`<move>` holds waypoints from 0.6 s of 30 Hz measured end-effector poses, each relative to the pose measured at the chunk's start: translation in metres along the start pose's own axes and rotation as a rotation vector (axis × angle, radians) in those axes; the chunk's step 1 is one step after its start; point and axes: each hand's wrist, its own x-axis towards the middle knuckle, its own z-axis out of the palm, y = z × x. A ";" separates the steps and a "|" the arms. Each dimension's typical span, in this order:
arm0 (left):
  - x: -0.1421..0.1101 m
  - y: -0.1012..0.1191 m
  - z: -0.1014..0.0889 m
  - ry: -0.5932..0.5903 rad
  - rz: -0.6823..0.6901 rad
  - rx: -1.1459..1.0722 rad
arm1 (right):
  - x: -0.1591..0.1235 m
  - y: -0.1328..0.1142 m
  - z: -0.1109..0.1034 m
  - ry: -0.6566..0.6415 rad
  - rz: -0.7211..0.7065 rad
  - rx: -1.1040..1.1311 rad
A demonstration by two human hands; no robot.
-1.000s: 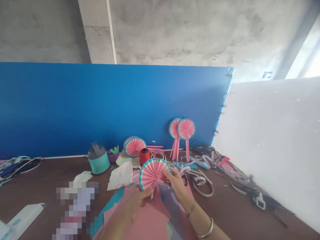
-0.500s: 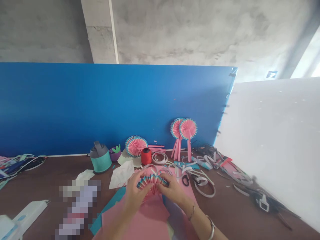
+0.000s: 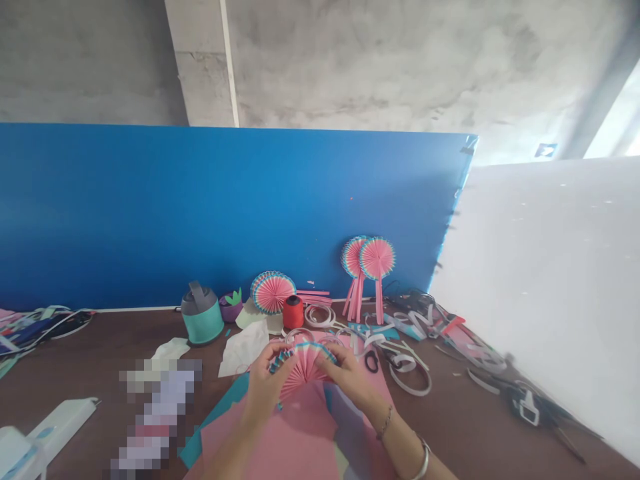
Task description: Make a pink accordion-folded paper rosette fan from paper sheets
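A pleated paper fan [image 3: 305, 370], pink with a blue-and-white edge, is spread between my two hands above sheets of pink paper [image 3: 285, 433]. My left hand [image 3: 267, 373] grips its left side, thumb on the near face and fingers behind. On its right side my right hand [image 3: 347, 373] holds it the same way. The folds stand open in the middle and bunch closer together at the left. Part of the fan is hidden behind my fingers.
Finished round fans [image 3: 274, 293] and fans on pink sticks [image 3: 377, 259] lean on the blue partition [image 3: 200, 200]. A red thread spool [image 3: 293, 312], a teal pot [image 3: 203, 320], white strips [image 3: 410, 380] and a power strip [image 3: 65, 427] lie about the table.
The fan's folds have opened wider between my hands, and more of its pleated face shows. My hands have turned and moved slightly apart, still holding it.
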 end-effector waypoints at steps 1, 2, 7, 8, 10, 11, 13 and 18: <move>0.000 0.000 0.000 0.001 -0.005 0.000 | 0.000 0.000 0.000 -0.002 0.005 -0.001; 0.000 0.000 0.000 0.000 -0.006 0.004 | 0.001 0.001 0.000 -0.003 0.009 -0.004; 0.002 -0.004 -0.002 -0.062 -0.007 0.020 | 0.002 0.006 -0.002 0.006 -0.014 -0.043; 0.002 -0.005 -0.002 -0.075 -0.016 0.016 | 0.002 0.008 -0.002 0.010 -0.011 -0.040; 0.003 -0.008 -0.003 -0.094 -0.046 -0.003 | 0.002 0.009 -0.002 0.014 0.005 -0.019; 0.003 -0.009 -0.003 -0.104 -0.063 -0.017 | 0.002 0.009 -0.002 0.016 0.012 -0.010; 0.004 -0.012 -0.003 -0.114 -0.096 -0.045 | 0.002 0.009 -0.002 0.032 0.016 0.005; 0.008 -0.018 -0.004 -0.044 -0.120 -0.139 | 0.003 0.009 -0.003 0.064 0.045 0.108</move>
